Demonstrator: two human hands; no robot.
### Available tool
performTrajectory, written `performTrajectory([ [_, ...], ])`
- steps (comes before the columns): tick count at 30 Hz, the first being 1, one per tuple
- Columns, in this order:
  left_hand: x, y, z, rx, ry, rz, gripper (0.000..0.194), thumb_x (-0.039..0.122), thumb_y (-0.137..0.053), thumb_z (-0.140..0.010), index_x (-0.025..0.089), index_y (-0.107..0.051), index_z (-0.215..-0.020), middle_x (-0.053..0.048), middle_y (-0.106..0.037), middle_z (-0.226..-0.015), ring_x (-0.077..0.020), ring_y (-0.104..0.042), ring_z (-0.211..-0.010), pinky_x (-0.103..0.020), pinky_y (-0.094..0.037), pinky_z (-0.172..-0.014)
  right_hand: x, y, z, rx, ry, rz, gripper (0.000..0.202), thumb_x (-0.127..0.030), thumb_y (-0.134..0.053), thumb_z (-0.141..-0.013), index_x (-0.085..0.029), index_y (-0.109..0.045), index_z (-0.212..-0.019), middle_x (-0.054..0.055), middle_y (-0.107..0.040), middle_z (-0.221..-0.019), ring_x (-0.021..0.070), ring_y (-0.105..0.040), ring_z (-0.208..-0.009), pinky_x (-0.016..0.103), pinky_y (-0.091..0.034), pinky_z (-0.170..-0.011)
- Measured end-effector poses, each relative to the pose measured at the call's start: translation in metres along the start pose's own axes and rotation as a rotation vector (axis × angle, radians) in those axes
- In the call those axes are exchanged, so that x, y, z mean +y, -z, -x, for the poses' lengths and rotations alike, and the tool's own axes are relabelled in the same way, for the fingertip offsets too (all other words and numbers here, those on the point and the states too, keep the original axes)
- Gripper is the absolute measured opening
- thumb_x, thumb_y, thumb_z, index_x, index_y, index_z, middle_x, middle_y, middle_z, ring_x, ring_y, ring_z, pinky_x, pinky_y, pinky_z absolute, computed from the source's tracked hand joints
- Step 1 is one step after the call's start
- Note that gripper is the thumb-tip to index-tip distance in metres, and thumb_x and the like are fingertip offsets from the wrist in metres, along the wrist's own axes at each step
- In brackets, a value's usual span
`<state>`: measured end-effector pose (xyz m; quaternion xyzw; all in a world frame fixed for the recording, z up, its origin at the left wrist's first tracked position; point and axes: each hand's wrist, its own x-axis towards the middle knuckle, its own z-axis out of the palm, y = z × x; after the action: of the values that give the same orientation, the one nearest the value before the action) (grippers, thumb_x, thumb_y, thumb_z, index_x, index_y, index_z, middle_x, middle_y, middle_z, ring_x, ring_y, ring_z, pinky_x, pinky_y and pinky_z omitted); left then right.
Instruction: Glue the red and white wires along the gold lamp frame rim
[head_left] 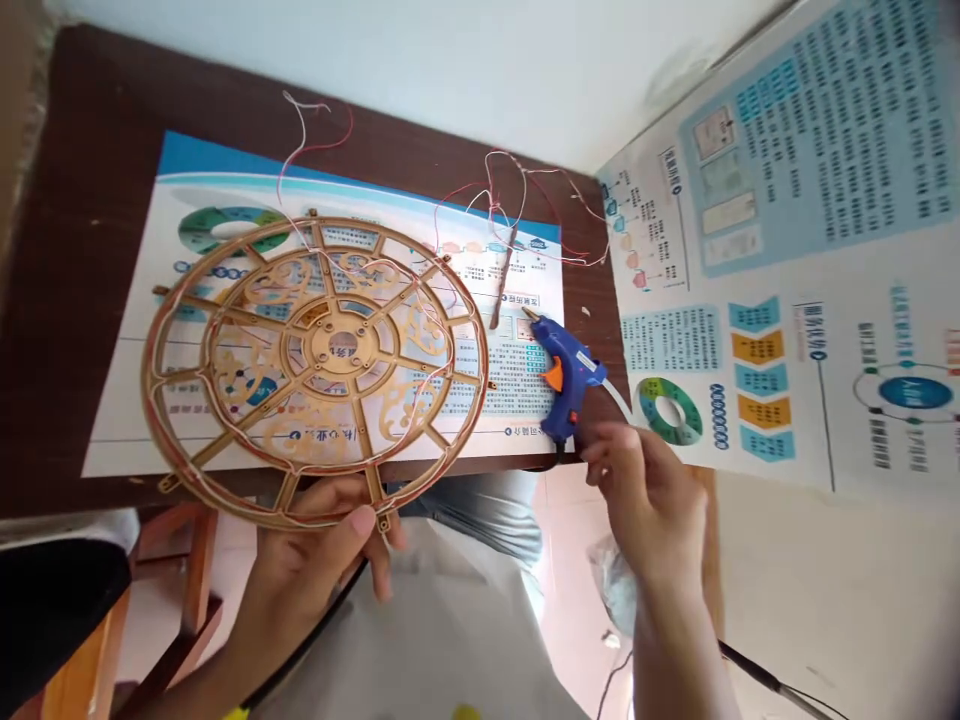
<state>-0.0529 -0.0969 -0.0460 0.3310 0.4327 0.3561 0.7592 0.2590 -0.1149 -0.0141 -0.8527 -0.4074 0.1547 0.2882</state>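
Note:
A round gold openwork frame (358, 400) with spokes and a central hub lies over a printed sheet, its near rim reaching past the table's front edge. Red and white wires run around its rings. My left hand (322, 550) grips that near rim, thumb on top and fingers beneath. To the right of the frame a blue glue gun (570, 380) with an orange trigger lies on its side, a white glue stick (619, 400) coming out of its back. My right hand (649, 490) is just below the stick, fingers curled; whether anything is between them is hidden.
A thin brown tool (504, 280) lies behind the glue gun among loose red and white wires (495, 195). The printed sheet (127, 400) covers part of the dark table (97, 130). A white wall rises behind; a printed poster (765, 300) stands at the right. Wooden chair parts (199, 570) show lower left.

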Motion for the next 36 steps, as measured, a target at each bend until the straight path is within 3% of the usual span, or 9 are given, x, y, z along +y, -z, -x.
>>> performTrajectory([
  [4, 0.006, 0.006, -0.004, -0.061, -0.02, 0.007, 0.026, 0.051, -0.067, -0.11, 0.029, -0.077, -0.101, 0.003, -0.078, -0.084, -0.0154, -0.075, -0.056, -0.026, -0.059, -0.053, -0.02, -0.007, -0.041, -0.214, -0.086, 0.071, 0.056, -0.077, -0.085, -0.081, -0.022, -0.075, -0.082, 0.004, -0.073, -0.066, 0.0211, -0.063, -0.059, 0.034, -0.045, -0.056],
  [7, 0.008, 0.008, -0.004, -0.092, -0.027, 0.014, 0.021, 0.047, -0.065, -0.112, 0.033, -0.08, -0.111, 0.004, -0.082, -0.094, -0.0152, -0.077, -0.06, -0.028, -0.063, -0.059, -0.025, -0.012, -0.054, -0.281, -0.116, 0.08, 0.049, -0.065, -0.092, -0.077, -0.023, -0.068, -0.07, 0.0, -0.065, -0.057, 0.0182, -0.054, -0.055, 0.033, -0.037, -0.055],
  [11, 0.006, 0.009, -0.004, -0.082, -0.005, 0.029, 0.025, 0.047, -0.067, -0.111, 0.037, -0.08, -0.13, 0.0, -0.087, -0.109, -0.0179, -0.079, -0.063, -0.027, -0.054, -0.051, -0.019, -0.005, -0.049, -0.319, -0.115, -0.073, 0.032, -0.052, -0.086, -0.083, -0.024, -0.072, -0.078, -0.002, -0.06, -0.058, 0.0177, -0.051, -0.055, 0.034, -0.036, -0.054],
  [16, 0.006, 0.011, -0.009, -0.015, 0.015, 0.056, 0.033, 0.056, -0.075, -0.105, 0.027, -0.083, -0.12, -0.009, -0.088, -0.105, -0.0219, -0.078, -0.066, -0.028, -0.049, -0.055, -0.011, 0.003, -0.033, -0.382, 0.008, -0.526, 0.022, -0.049, -0.079, -0.089, -0.029, -0.072, -0.087, 0.003, -0.074, -0.088, 0.0211, -0.068, -0.073, 0.036, -0.055, -0.066],
  [21, 0.021, 0.011, -0.015, -0.009, -0.031, 0.041, 0.032, 0.053, -0.077, -0.104, 0.025, -0.083, -0.119, -0.009, -0.088, -0.104, -0.0216, -0.078, -0.072, -0.031, -0.053, -0.065, -0.016, -0.012, -0.02, -0.584, 0.15, -0.826, 0.035, -0.062, -0.08, -0.096, -0.037, -0.083, -0.12, 0.005, -0.083, -0.111, 0.0106, -0.049, -0.043, 0.035, -0.044, -0.045],
  [24, 0.025, 0.008, -0.017, 0.027, -0.09, 0.02, 0.028, 0.05, -0.074, -0.107, 0.028, -0.082, -0.122, -0.007, -0.087, -0.107, -0.0221, -0.078, -0.077, -0.036, -0.06, -0.073, -0.026, -0.024, -0.013, -0.752, 0.231, -0.848, 0.027, -0.055, -0.071, -0.107, -0.036, -0.086, -0.118, 0.005, -0.086, -0.106, 0.0095, -0.049, -0.04, 0.033, -0.046, -0.044],
  [28, 0.026, 0.005, -0.02, 0.119, -0.19, -0.052, 0.024, 0.045, -0.07, -0.11, 0.028, -0.081, -0.124, -0.005, -0.085, -0.106, -0.0202, -0.079, -0.084, -0.036, -0.065, -0.086, -0.041, -0.039, -0.013, -0.92, 0.334, -0.792, 0.021, -0.053, -0.072, -0.108, -0.036, -0.084, -0.115, 0.002, -0.082, -0.095, 0.0128, -0.061, -0.054, 0.028, -0.054, -0.051],
  [31, 0.031, 0.006, -0.025, 0.199, -0.259, -0.213, 0.024, 0.039, -0.064, -0.114, 0.028, -0.078, -0.129, -0.004, -0.083, -0.11, -0.0187, -0.078, -0.094, -0.035, -0.065, -0.094, -0.045, -0.051, -0.021, -1.015, 0.376, -0.819, 0.032, -0.062, -0.07, -0.107, -0.034, -0.083, -0.109, 0.003, -0.078, -0.09, 0.0138, -0.059, -0.056, 0.028, -0.053, -0.051],
  [36, 0.035, 0.007, -0.035, 0.244, -0.33, -0.379, 0.028, 0.04, -0.06, -0.116, 0.027, -0.075, -0.136, -0.005, -0.082, -0.117, -0.0202, -0.078, -0.103, -0.039, -0.063, -0.107, -0.044, -0.064, -0.029, -1.071, 0.432, -0.737, 0.038, -0.061, -0.065, -0.11, -0.027, -0.082, -0.106, 0.006, -0.078, -0.091, 0.0139, -0.055, -0.054, 0.034, -0.056, -0.061],
])
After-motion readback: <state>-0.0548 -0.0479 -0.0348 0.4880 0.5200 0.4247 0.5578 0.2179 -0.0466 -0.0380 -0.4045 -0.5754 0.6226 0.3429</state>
